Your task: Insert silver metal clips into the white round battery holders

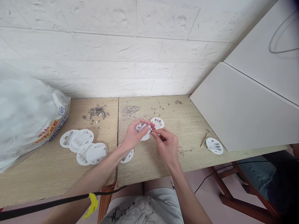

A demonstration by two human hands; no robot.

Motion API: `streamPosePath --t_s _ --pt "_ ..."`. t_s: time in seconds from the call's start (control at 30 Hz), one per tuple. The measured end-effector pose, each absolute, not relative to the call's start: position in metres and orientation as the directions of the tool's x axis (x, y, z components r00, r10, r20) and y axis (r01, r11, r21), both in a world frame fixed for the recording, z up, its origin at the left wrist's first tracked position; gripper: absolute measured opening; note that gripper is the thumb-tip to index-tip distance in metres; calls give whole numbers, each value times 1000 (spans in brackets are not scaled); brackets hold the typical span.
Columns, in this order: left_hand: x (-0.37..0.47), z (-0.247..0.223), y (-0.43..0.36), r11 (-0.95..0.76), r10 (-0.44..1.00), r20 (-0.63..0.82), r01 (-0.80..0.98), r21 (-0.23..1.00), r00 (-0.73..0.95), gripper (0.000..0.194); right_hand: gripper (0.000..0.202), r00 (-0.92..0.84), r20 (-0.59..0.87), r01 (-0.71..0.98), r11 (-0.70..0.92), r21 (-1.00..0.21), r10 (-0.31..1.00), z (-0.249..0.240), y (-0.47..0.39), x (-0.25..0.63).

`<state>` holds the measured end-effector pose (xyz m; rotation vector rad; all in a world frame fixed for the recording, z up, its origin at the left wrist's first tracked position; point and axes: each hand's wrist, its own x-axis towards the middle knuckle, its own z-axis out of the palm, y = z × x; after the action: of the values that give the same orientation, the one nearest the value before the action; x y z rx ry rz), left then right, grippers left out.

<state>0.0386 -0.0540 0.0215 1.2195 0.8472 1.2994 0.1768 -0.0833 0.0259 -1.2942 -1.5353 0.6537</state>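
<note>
My left hand (133,134) grips a round white plastic battery holder (146,137), tilted above the table, with its fingers curled over the edge. My right hand (167,145) is closed in a pinch at the holder's right side, on a small metal contact piece (151,129) whose shape is too small to make out. Just behind the hands lies another white battery holder (158,122) with metal contacts showing in its slots. One more holder (128,156) lies partly hidden beneath my left forearm.
Small metal parts form a dark pile (99,111) and a lighter pile (130,111). Several overlapping white holders (80,140) lie at left, beside a bulging plastic bag (30,115). At right are a wooden stick (204,138), a holder (214,146) and a white panel (245,115).
</note>
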Motion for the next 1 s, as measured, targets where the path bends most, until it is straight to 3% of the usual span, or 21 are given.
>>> streamPosePath --t_s 0.23,0.43,0.73,1.0 --pt "34 19 -52 -119 969 157 -195 974 191 13 21 16 50 144 47 -989 999 25 -80 183" --pt "34 19 -52 -57 959 101 -169 984 263 15 32 -143 -257 -3 -260 -966 956 27 -78 194" --pt "35 16 -47 68 980 -3 -319 945 199 21 34 -123 -208 -18 -212 -977 970 15 -81 193" --pt "35 20 -49 43 980 13 -274 961 200 23 31 -74 -76 172 -62 -983 994 15 -81 188"
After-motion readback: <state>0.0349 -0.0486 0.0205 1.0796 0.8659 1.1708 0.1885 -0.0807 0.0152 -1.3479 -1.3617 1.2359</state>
